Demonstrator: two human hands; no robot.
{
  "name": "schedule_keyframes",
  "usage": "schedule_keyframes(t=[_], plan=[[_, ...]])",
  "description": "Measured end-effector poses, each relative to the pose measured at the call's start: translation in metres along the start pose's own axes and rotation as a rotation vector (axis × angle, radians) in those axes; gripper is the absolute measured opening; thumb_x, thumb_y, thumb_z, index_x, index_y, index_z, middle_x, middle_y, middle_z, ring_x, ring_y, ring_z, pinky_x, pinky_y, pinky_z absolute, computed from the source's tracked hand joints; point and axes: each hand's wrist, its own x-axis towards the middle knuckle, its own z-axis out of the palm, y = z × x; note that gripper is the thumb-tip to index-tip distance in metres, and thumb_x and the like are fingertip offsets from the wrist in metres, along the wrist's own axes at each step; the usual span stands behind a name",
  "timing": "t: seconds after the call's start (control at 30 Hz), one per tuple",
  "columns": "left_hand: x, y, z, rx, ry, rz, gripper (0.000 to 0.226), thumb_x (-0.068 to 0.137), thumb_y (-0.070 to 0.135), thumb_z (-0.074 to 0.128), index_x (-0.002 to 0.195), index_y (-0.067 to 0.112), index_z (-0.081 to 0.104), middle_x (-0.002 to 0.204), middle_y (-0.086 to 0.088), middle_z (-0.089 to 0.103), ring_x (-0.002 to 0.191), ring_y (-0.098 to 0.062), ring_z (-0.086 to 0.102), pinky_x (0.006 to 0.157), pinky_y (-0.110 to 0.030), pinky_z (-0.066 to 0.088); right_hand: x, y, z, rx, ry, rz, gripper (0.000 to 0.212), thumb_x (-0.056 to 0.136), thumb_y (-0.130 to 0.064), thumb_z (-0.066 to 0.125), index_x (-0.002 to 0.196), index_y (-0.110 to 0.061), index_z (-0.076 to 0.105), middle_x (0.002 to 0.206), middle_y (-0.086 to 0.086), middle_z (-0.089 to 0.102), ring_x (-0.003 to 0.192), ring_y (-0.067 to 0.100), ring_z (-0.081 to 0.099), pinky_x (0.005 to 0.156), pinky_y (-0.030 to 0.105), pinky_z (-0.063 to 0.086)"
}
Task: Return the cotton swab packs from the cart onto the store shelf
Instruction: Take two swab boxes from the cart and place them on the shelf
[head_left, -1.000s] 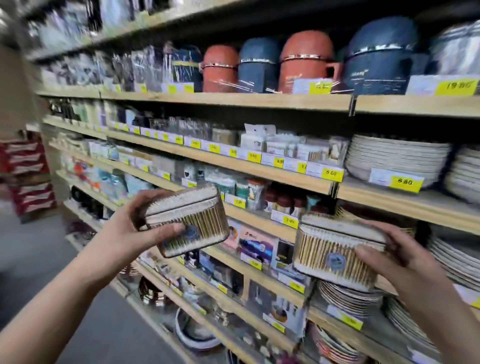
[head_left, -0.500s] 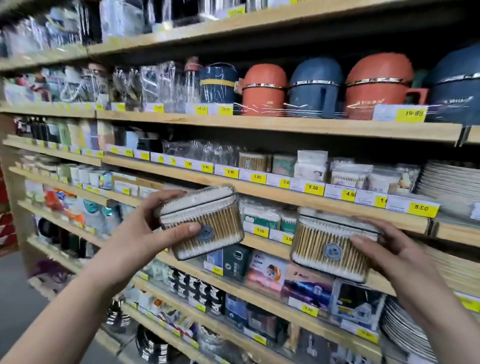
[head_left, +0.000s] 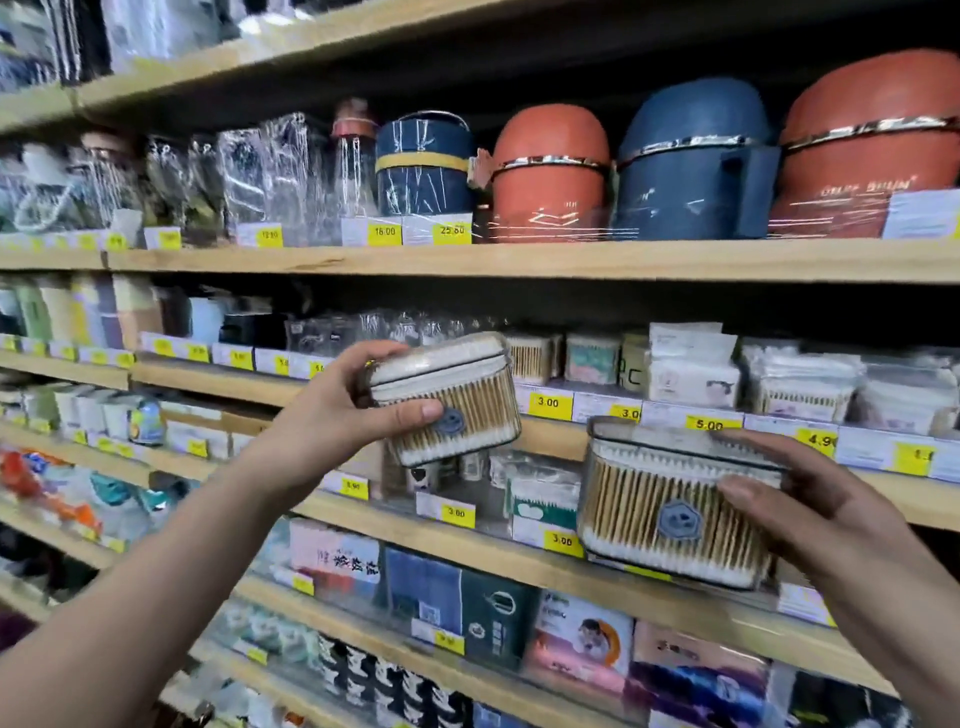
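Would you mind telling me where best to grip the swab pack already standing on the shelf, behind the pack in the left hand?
Probably the swab pack on the shelf is best pinched across its two short ends from the front: only the front face shows, with boxed goods close at its right.

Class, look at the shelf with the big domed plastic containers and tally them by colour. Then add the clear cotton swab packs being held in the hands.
Terracotta-red domed plastic containers: 2
Dark blue domed plastic containers: 1
Clear rectangular cotton swab packs in hand: 2
Total: 5
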Motion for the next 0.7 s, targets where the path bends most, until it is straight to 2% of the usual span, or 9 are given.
schedule_keyframes(t=[0.07,0.13,0.2,0.23,0.27,0.33,0.4,0.6,0.7], plan=[[0.031,-0.007,0.000,0.003,-0.023,-0.004,0.074,0.058,0.025,0.086,0.127,0.018,0.061,0.120,-0.006,0.072,0.095,-0.008,0.072,0.076,-0.018,0.058,0.018,0.006,0.006,0.019,0.001,-0.011,0.102,0.022,-0.078,0.090,0.116,-0.041,0.074,0.110,-0.008,0.074,0.105,0.019,0.070,0.074,0.025,0.061],[0.060,-0.013,0.000,0.010,-0.047,0.001,0.075,0.057,0.026,0.086,0.128,0.018,0.061,0.120,-0.002,0.073,0.102,-0.010,0.072,0.077,-0.016,0.056,0.035,0.008,0.015,0.022,0.011,-0.018,0.098,0.025,-0.073,0.092,0.115,-0.039,0.075,0.110,-0.007,0.076,0.099,0.010,0.073,0.075,0.029,0.062],[0.084,-0.018,-0.002,0.026,-0.066,0.011,0.071,0.061,0.024,0.084,0.128,0.018,0.061,0.117,0.002,0.073,0.101,-0.007,0.072,0.075,-0.013,0.055,0.051,0.007,0.024,0.035,0.016,-0.030,0.089,0.029,-0.066,0.093,0.111,-0.035,0.077,0.088,-0.011,0.077,0.071,-0.006,0.069,0.062,0.017,0.052],[0.095,-0.021,-0.002,0.037,-0.076,0.018,0.068,0.064,0.023,0.084,0.128,0.019,0.061,0.116,0.003,0.073,0.097,-0.003,0.072,0.074,-0.011,0.054,0.057,0.006,0.029,0.030,0.018,-0.032,0.092,0.028,-0.067,0.093,0.112,-0.033,0.077,0.077,-0.011,0.075,0.064,-0.004,0.069,0.058,0.014,0.053],[0.105,-0.024,-0.003,0.042,-0.090,0.024,0.067,0.065,0.023,0.084,0.128,0.020,0.060,0.116,0.003,0.073,0.096,-0.002,0.072,0.074,-0.012,0.055,0.063,0.006,0.033,0.018,0.019,-0.034,0.098,0.025,-0.072,0.092,0.114,-0.033,0.076,0.077,-0.007,0.076,0.069,0.002,0.073,0.061,0.018,0.057],[0.124,-0.031,-0.006,0.035,-0.120,0.030,0.069,0.060,0.029,0.084,0.125,0.024,0.062,0.118,0.002,0.073,0.100,-0.007,0.072,0.081,-0.019,0.059,0.074,0.009,0.038,0.022,0.038,-0.017,0.104,0.024,-0.076,0.090,0.119,-0.035,0.074,0.108,0.021,0.071,0.099,0.036,0.072,0.085,0.037,0.055],[0.143,-0.036,-0.008,0.032,-0.147,0.047,0.070,0.057,0.032,0.085,0.123,0.026,0.062,0.118,0.002,0.074,0.098,-0.008,0.072,0.081,-0.021,0.060,0.080,0.010,0.044,0.040,0.055,-0.018,0.103,0.025,-0.076,0.090,0.119,-0.035,0.074,0.121,0.030,0.061,0.111,0.049,0.062,0.086,0.049,0.048],[0.201,-0.052,-0.008,0.043,-0.261,0.085,0.077,0.064,0.030,0.084,0.135,0.015,0.058,0.121,0.002,0.073,0.110,-0.012,0.071,0.083,-0.018,0.057,0.092,0.011,0.070,-0.006,0.134,0.005,0.099,0.031,-0.076,0.089,0.120,-0.037,0.073,0.119,0.037,0.056,0.109,0.054,0.059,0.090,0.043,0.041],[0.226,-0.061,-0.001,0.069,-0.339,0.120,0.070,0.066,0.031,0.086,0.131,0.019,0.061,0.123,0.004,0.073,0.114,-0.010,0.069,0.098,-0.024,0.053,0.094,0.011,0.086,-0.001,0.172,0.023,0.100,0.030,-0.074,0.090,0.121,-0.036,0.073,0.115,0.036,0.059,0.103,0.043,0.070,0.082,0.032,0.054]])
